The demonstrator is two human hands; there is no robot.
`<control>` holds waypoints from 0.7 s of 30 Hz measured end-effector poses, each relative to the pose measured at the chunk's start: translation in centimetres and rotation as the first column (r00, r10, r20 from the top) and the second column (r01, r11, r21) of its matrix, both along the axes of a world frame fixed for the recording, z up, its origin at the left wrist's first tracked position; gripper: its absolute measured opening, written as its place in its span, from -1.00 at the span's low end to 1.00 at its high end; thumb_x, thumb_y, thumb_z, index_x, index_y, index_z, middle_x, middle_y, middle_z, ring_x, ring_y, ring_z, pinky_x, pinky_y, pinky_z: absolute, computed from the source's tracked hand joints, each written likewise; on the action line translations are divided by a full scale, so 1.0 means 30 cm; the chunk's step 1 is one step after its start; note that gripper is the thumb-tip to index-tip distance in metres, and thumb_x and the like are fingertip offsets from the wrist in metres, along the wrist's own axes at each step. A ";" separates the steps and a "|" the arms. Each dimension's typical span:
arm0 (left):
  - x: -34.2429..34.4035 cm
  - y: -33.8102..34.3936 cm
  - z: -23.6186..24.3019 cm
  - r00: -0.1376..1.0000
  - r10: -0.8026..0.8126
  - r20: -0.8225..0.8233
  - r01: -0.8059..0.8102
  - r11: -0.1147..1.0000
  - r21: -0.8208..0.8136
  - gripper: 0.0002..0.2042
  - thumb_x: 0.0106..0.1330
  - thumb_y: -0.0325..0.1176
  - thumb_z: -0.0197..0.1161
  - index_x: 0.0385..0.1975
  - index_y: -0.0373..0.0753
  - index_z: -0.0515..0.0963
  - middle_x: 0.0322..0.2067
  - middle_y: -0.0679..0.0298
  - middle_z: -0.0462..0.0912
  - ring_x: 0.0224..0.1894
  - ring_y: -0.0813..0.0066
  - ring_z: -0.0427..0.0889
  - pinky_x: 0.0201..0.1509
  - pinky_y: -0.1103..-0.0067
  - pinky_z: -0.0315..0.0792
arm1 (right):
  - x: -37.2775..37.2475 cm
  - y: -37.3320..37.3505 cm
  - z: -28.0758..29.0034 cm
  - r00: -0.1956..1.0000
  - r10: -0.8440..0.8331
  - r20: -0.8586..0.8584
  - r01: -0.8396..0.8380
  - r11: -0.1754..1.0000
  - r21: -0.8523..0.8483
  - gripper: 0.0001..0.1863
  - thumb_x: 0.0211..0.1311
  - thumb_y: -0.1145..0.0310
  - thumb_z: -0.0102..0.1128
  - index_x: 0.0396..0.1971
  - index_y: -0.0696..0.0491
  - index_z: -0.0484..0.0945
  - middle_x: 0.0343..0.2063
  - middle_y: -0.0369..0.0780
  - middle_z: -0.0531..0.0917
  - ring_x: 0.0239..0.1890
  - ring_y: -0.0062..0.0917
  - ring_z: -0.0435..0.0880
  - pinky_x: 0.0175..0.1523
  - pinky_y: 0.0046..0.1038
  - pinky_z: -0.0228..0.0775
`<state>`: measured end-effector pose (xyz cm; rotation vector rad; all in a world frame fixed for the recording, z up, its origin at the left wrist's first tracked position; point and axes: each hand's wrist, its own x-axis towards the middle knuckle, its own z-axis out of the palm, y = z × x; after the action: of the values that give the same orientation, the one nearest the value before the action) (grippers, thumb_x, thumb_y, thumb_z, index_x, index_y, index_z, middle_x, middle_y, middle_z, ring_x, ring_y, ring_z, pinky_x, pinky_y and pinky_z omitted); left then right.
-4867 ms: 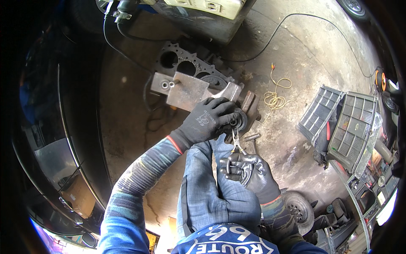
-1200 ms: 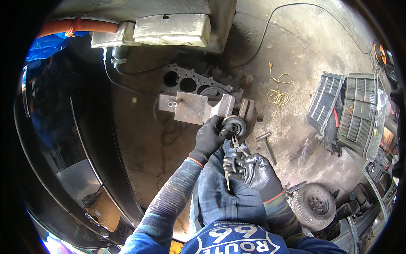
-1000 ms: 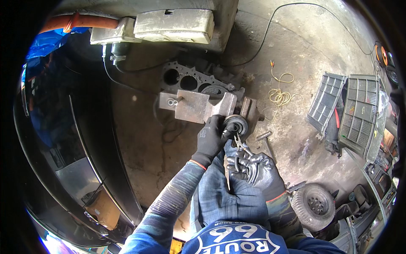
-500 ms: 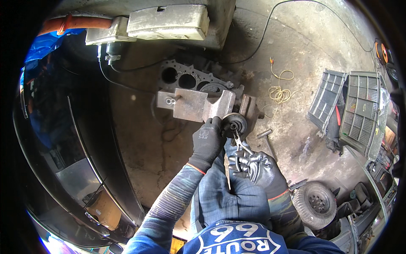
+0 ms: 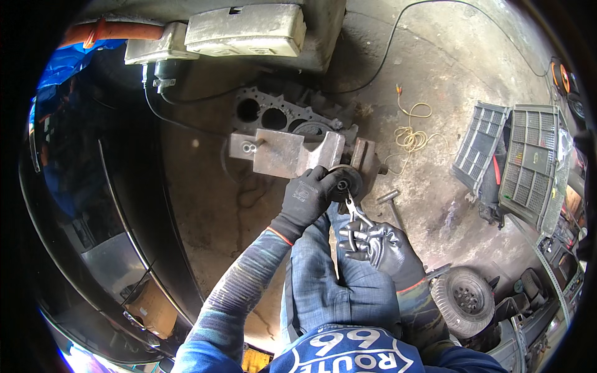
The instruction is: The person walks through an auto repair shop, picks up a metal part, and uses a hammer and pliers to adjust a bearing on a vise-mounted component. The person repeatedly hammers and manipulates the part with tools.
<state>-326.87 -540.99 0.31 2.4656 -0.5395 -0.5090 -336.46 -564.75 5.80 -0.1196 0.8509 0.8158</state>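
- the left hand (image 5: 306, 198), in a dark work glove, is clenched around the rim of a round dark metal part (image 5: 346, 181), steadying it from its left side.
- the round part sits against the end of a grey bench vise (image 5: 292, 151) that stands on the concrete floor (image 5: 205, 205), just above the person's knee.
- the right hand (image 5: 380, 244), in a shiny grey glove, is grasping the handles of a pair of pliers (image 5: 354, 211); its fingers are wrapped tight round them.
- the pliers slant up and to the left, and their thin tips meet the middle of the round part, right beside the left thumb.
- both hands are close together, the right one lower and nearer the body, over a leg in blue jeans (image 5: 329, 286).
- behind the vise lies a dark engine block (image 5: 280, 115) with 2 round bores showing.
- a hammer (image 5: 392, 202) lies on the floor just to the right of the vise, near the right hand but apart from it.
- a loose coil of yellow cord (image 5: 411, 133) lies further right, and beyond it grey plastic crates (image 5: 519, 165) are tilted against each other.
- a small wheel with a tyre (image 5: 465, 299) rests on the floor just beside the right forearm.
- a curved black car body panel (image 5: 93, 236) fills the left side of the view.
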 end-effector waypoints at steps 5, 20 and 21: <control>0.036 0.034 0.041 0.990 -0.129 -0.051 0.127 0.991 -0.039 -0.58 0.20 -0.26 0.43 0.11 0.07 0.65 -0.18 0.29 0.62 -0.19 0.20 0.71 -0.19 0.31 0.63 | -0.008 -0.024 -0.022 0.998 0.042 -0.055 -0.046 0.997 -0.063 -0.33 0.34 0.24 0.06 0.36 0.33 0.38 0.23 0.20 0.56 0.20 0.07 0.66 0.30 0.03 0.59; 0.059 0.044 0.001 0.938 -0.345 0.045 0.336 0.931 0.140 -0.62 0.29 -0.05 0.38 0.13 0.23 0.66 -0.19 0.33 0.59 -0.21 0.29 0.68 -0.24 0.34 0.57 | 0.018 -0.064 0.016 0.955 0.285 0.078 -0.220 0.861 -0.458 -0.67 0.60 0.29 0.07 0.07 0.26 0.57 -0.05 0.03 0.74 -0.03 -0.22 0.80 0.14 -0.09 0.71; 0.054 0.045 0.002 0.943 -0.330 0.052 0.319 0.936 0.150 -0.62 0.28 -0.06 0.39 0.11 0.22 0.66 -0.19 0.34 0.59 -0.20 0.30 0.68 -0.23 0.34 0.56 | 0.018 -0.069 0.026 0.951 0.300 0.073 -0.233 0.853 -0.468 -0.67 0.60 0.29 0.07 0.07 0.25 0.58 -0.06 0.02 0.74 -0.03 -0.23 0.81 0.14 -0.09 0.72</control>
<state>-325.25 -539.64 0.36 2.5475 -0.9849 -0.6005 -335.91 -566.82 6.57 -0.7211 0.8868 0.8422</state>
